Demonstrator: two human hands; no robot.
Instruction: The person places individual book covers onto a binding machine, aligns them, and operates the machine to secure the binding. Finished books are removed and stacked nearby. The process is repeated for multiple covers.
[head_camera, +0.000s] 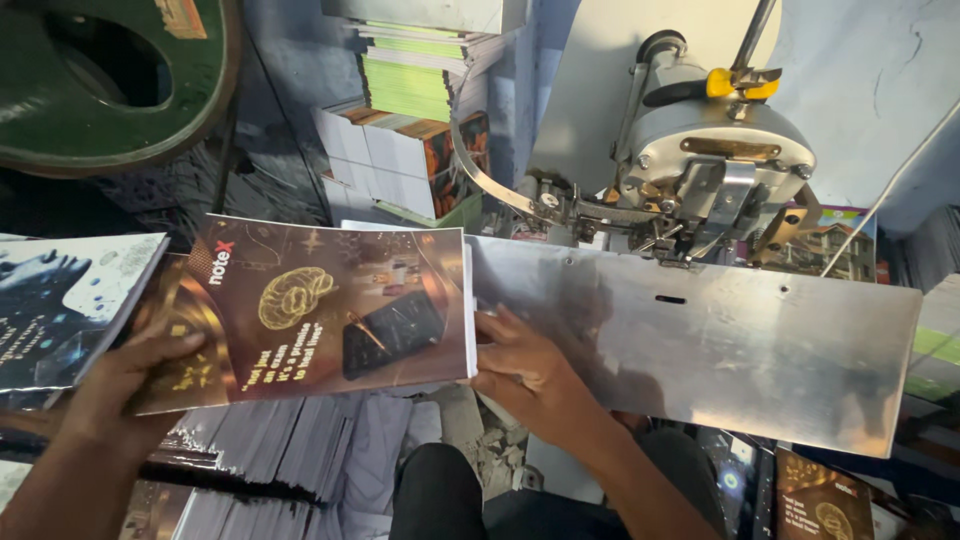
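Note:
A booklet with a glossy brown-and-gold cover (330, 310) is held flat in front of me, its right edge meeting the metal plate (720, 340) of a stitching machine. My left hand (125, 375) grips the booklet's lower left corner, thumb on top. My right hand (525, 365) holds the right edge, fingers curled against it next to the plate's left end. The machine's head (710, 165) sits above and behind the plate.
A stack of dark-covered booklets (70, 300) lies at the left. More stacked booklets (410, 130) stand behind, and white page bundles (270, 450) below. A green wheel (110, 80) is at top left. My dark-clothed knee (440, 490) is at the bottom.

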